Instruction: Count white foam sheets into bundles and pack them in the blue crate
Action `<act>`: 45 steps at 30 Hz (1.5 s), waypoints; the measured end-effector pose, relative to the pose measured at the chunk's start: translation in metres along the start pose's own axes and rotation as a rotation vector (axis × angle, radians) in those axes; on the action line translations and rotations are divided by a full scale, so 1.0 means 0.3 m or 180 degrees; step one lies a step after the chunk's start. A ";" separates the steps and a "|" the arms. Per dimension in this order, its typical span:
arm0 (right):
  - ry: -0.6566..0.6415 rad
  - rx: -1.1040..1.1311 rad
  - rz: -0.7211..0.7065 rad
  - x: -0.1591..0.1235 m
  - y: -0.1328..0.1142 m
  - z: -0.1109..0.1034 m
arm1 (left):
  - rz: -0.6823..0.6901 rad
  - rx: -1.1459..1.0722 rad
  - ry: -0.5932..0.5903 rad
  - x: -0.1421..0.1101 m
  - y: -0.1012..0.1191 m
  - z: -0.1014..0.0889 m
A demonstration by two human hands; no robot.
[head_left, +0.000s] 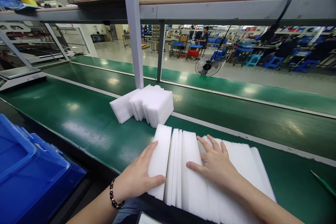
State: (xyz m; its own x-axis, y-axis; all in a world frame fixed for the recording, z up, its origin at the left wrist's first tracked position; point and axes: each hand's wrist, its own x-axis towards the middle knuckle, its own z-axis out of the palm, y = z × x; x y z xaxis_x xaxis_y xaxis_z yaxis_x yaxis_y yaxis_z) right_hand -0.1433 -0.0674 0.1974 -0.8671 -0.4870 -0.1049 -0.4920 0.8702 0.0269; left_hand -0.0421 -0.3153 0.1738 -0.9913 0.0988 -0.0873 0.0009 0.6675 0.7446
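A row of white foam sheets (193,182) leans along the near side of the green bench, right in front of me. My left hand (138,175), wearing a dark beaded bracelet (112,194), rests against the leftmost sheet (162,154) with thumb and fingers apart. Fingers spread, my right hand (216,162) lies on the sheets farther right, touching their upper faces. Narrow gaps show between several sheets between my hands. Behind them, close to the upright post, stands another cluster of white foam sheets (157,103), its leftmost piece tilted.
Blue plastic bins (34,168) sit at the lower left. A grey post (133,35) rises from the green bench (76,112), and a shelf beam (210,8) crosses above. A green pointed tool (322,182) lies at right. A scale-like device (21,77) stands far left.
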 end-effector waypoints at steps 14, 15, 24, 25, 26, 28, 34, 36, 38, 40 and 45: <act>0.0632 -0.0140 0.0023 -0.023 0.002 0.049 | -0.0009 -0.0004 -0.0074 -0.004 0.002 0.000; 0.0781 -0.0138 -0.0158 -0.025 -0.004 0.052 | 0.0005 -0.0016 -0.0084 -0.002 0.001 0.000; 0.1196 -0.0031 -0.1020 0.021 -0.088 0.037 | 0.0144 -0.0072 -0.0215 0.008 -0.019 -0.011; 0.1219 -0.0040 -0.1079 0.027 -0.093 0.037 | 0.0163 -0.0087 -0.0217 0.008 -0.023 -0.012; 0.1238 -0.0045 -0.1144 0.031 -0.097 0.036 | 0.0181 -0.0103 -0.0219 0.008 -0.026 -0.013; 0.1249 -0.0042 -0.1289 0.036 -0.103 0.033 | 0.0209 -0.0137 -0.0228 0.009 -0.030 -0.014; 0.1069 0.0049 -0.1704 0.046 -0.116 0.016 | 0.0255 -0.0256 -0.0253 0.009 -0.035 -0.017; 0.0974 0.0070 -0.1797 0.052 -0.118 0.013 | 0.0248 -0.0290 -0.0246 0.009 -0.035 -0.017; 0.0919 0.0088 -0.1861 0.059 -0.117 0.014 | 0.0244 -0.0310 -0.0235 0.008 -0.036 -0.015; 0.0911 0.0112 -0.1885 0.062 -0.114 0.016 | 0.0245 -0.0313 -0.0209 0.005 -0.037 -0.013; 0.0918 0.0159 -0.1881 0.058 -0.104 0.017 | 0.0277 -0.0052 -0.0005 0.011 -0.035 -0.035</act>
State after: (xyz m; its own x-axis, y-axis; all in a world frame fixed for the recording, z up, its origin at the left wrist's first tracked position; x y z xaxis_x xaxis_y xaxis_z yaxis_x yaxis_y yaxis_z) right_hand -0.1425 -0.1027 0.1897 -0.4417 -0.8783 0.1829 -0.8935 0.4492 -0.0005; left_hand -0.0468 -0.3299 0.1727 -0.9873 0.1570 -0.0228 0.0848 0.6442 0.7601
